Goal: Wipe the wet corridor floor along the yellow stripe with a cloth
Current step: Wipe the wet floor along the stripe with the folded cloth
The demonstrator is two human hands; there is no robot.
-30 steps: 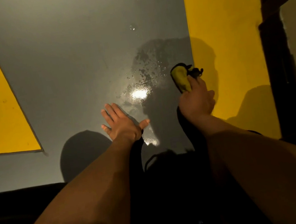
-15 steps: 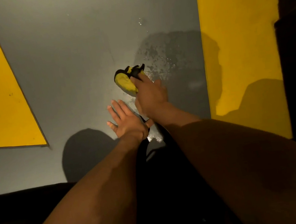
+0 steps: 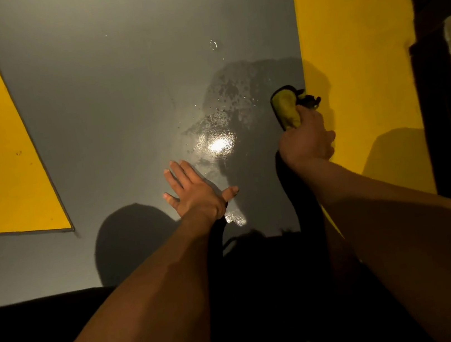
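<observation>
Head view, looking down at a grey floor. Dim light, hard shadows.

Right hand, right of centre: fingers curled round a yellow cloth with dark edging, pressing it to the floor. Cloth lies on the grey just beside the left edge of the yellow stripe, its dark frayed end reaching toward that edge; whether it overlaps the stripe, cannot tell.

Left hand, centre of frame: flat on the floor, fingers straight and spread, thumb out to the right, holding nothing.

Wet patch between the hands and above them, darker and mottled with droplets, running up to the stripe's edge. A bright glare spot on the wet film just above and right of the left hand; a smaller glint beside the left wrist. A lone droplet ring higher up, apart from the patch.

Yellow stripe runs top to bottom at the right. Dark door frame at far right. Yellow triangle, dark-outlined, at left of frame. Both forearms fill the lower frame; a rounded shadow below left of the left hand
</observation>
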